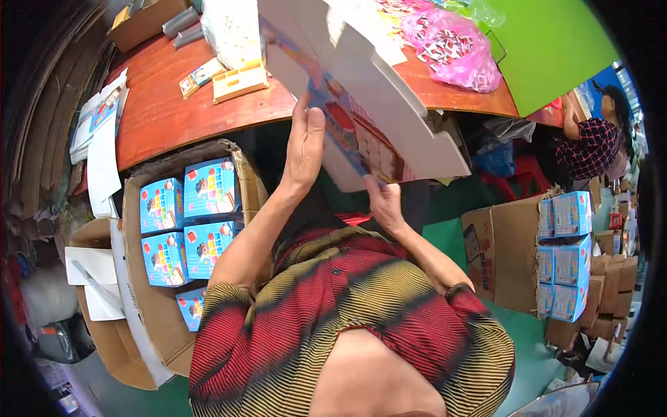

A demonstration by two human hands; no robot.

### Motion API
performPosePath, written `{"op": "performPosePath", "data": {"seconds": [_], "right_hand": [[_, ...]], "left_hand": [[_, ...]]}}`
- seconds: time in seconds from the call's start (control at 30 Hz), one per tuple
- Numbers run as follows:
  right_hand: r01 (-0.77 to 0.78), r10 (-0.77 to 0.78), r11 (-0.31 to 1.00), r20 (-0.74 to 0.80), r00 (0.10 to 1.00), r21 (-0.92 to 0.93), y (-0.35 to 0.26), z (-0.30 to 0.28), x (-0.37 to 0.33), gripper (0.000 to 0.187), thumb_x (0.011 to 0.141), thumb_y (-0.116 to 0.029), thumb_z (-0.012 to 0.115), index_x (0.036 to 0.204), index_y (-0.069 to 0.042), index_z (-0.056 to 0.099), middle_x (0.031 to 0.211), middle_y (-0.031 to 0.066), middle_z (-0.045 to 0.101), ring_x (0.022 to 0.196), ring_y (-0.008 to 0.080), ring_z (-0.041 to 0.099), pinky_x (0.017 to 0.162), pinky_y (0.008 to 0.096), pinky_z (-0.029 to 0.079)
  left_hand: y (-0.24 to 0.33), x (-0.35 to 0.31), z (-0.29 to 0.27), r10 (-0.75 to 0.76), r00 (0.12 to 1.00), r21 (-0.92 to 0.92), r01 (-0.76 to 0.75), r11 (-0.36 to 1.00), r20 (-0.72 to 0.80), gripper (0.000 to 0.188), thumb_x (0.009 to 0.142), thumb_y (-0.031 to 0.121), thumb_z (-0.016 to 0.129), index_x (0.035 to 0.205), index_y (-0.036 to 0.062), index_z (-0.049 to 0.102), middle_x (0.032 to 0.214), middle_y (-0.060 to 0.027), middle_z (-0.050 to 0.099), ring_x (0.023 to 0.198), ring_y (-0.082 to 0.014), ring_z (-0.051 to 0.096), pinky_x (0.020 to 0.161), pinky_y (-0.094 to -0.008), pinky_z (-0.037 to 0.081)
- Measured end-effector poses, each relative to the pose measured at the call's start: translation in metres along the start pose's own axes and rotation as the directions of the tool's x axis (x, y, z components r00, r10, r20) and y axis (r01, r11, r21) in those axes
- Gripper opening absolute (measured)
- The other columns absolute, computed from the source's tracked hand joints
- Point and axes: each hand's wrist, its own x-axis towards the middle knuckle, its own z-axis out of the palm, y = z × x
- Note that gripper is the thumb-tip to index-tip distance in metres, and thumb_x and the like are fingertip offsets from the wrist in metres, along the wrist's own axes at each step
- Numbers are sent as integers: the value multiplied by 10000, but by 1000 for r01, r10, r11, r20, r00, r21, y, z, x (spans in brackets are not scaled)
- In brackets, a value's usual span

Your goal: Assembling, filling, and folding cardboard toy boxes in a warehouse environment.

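Note:
A large die-cut cardboard box blank (410,115) stands tilted in front of me, over the table's near edge. One side is pale and plain; the other carries a colourful print with a red-roofed building. My right hand (385,207) is closed on its lower edge, thumb and fingers pinching the card. Stretched upward, my left hand (304,147) lies with straight fingers against the blank's left part. Part of the fingertips is hard to make out against the card.
The red-brown table (156,115) bears a yellow plastic tray (240,81) and a pink bag of small pieces (465,55). An open carton (132,257) with blue boxes (212,187) stands at left. Blue boxes on another carton (514,243) and a co-worker (590,142) are at right.

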Motion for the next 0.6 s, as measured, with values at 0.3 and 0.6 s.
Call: {"op": "performPosePath", "data": {"seconds": [0.3, 0.6], "right_hand": [[125, 113, 727, 297, 948, -675, 30, -34, -52, 408, 731, 63, 429, 1136, 15, 406, 1109, 164, 475, 997, 275, 497, 829, 320, 405], [284, 105, 431, 360, 927, -857, 38, -63, -65, 351, 786, -87, 467, 1130, -21, 441, 1092, 174, 506, 979, 294, 521, 809, 321, 444]], "left_hand": [[-23, -42, 15, -22, 1000, 143, 25, 989, -22, 672, 824, 448, 437, 1279, 32, 171, 1104, -89, 424, 875, -137, 443, 678, -260, 392], [11, -68, 22, -195, 973, -255, 221, 942, 121, 786, 768, 407, 563, 1276, 2, 121, 1106, -136, 374, 953, -183, 410, 824, -301, 362]]}}
